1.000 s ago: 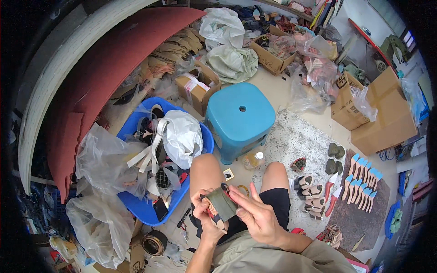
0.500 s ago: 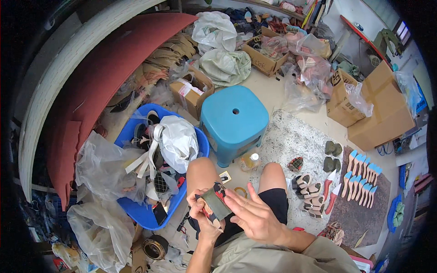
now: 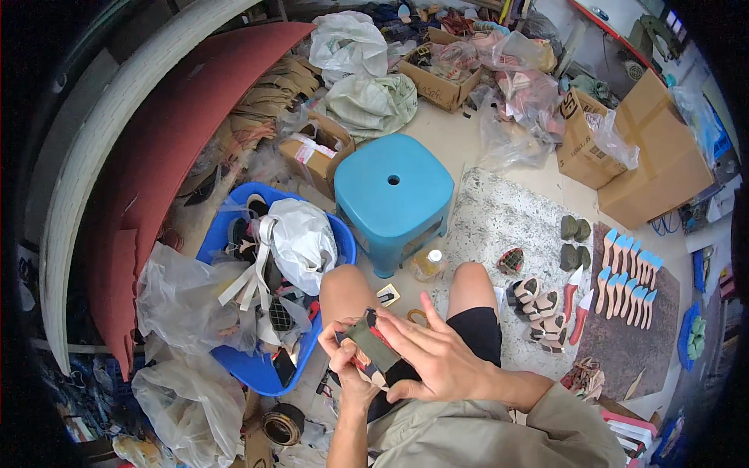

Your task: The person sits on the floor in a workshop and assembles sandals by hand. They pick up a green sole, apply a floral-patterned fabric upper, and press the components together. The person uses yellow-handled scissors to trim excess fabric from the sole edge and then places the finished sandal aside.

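Over my lap, my left hand (image 3: pixel 343 365) is closed around the near left side of a shoe upper (image 3: pixel 374 349). The upper is dark green with black and red parts and a beige inside. My right hand (image 3: pixel 445 363) lies against its right edge, fingers stretched out and forefinger raised, with the thumb low beside it. Its fingertips touch the upper's far right corner and cover part of it. On the floor to the right sit dark green shoe pieces (image 3: pixel 575 256), beige-and-dark shoe pieces (image 3: pixel 538 308) and a checked piece (image 3: pixel 511 261).
Ahead stands a blue stool (image 3: pixel 390 203), with a clear bottle (image 3: pixel 427 265) beside it. At left, a blue tub (image 3: pixel 347 242) holds straps and bags. Two red-handled knives (image 3: pixel 580 318) and blue-tipped insoles (image 3: pixel 616 300) lie at right. Cardboard boxes (image 3: pixel 663 164) stand farther right.
The view has shifted slightly. The shoe upper is tilted more steeply between my hands. My right thumb has spread lower, away from the fingers, and my left hand keeps its grip.
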Demonstrator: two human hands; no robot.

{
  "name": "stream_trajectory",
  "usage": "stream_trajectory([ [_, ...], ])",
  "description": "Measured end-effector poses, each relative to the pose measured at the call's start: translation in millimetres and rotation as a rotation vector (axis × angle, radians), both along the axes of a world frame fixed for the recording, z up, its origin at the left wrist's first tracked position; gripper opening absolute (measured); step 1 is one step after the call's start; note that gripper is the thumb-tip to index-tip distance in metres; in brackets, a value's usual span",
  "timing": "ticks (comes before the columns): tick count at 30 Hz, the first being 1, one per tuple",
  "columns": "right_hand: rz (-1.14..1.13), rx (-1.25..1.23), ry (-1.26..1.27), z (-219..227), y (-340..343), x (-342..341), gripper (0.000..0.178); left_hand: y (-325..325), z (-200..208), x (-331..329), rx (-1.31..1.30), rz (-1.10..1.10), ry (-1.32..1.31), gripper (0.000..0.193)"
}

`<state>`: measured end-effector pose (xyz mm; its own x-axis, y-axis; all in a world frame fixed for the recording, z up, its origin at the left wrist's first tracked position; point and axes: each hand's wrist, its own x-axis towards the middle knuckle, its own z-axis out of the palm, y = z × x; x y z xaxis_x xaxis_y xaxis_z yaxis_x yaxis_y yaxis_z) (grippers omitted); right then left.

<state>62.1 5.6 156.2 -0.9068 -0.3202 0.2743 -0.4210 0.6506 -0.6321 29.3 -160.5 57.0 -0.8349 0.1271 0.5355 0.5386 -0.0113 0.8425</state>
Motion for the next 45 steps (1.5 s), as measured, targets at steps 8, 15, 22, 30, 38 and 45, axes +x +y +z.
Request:
stream_trajectory([
  [8, 0.173, -0.454, -0.157, -3.1, 13.2, 3.8, 0.097, -3.2, -30.5, 12.5, 0.075, 0.16, -0.205, 0.065],
  [15, 0.027, -0.617, -0.206, -21.8, 23.4, -2.9, 0.103, 9.7, 30.1, 16.9, 0.994, -0.25, -1.046, 0.06],
  [22, 0.195, -0.924, -0.221, -36.5, 12.3, 9.9, 0.102, 1.3, 14.4, 14.9, 1.098, -0.392, -1.225, 0.044],
  [30, 0.297, -0.92, -0.258, -40.7, 9.8, 9.6, 0.109, 10.0, 5.0, 21.1, 1.16, -0.369, -1.443, 0.041],
  [38, 0.312, -0.425, 0.311, -24.9, 33.3, -32.5, 0.058, -0.4, 12.3, 12.2, 1.05, -0.786, -1.61, 0.042],
  [45, 0.321, -0.312, 0.392, -40.4, 37.4, -31.1, 0.058, 0.8, 14.0, 13.3, 1.024, -1.013, -1.575, 0.077],
])
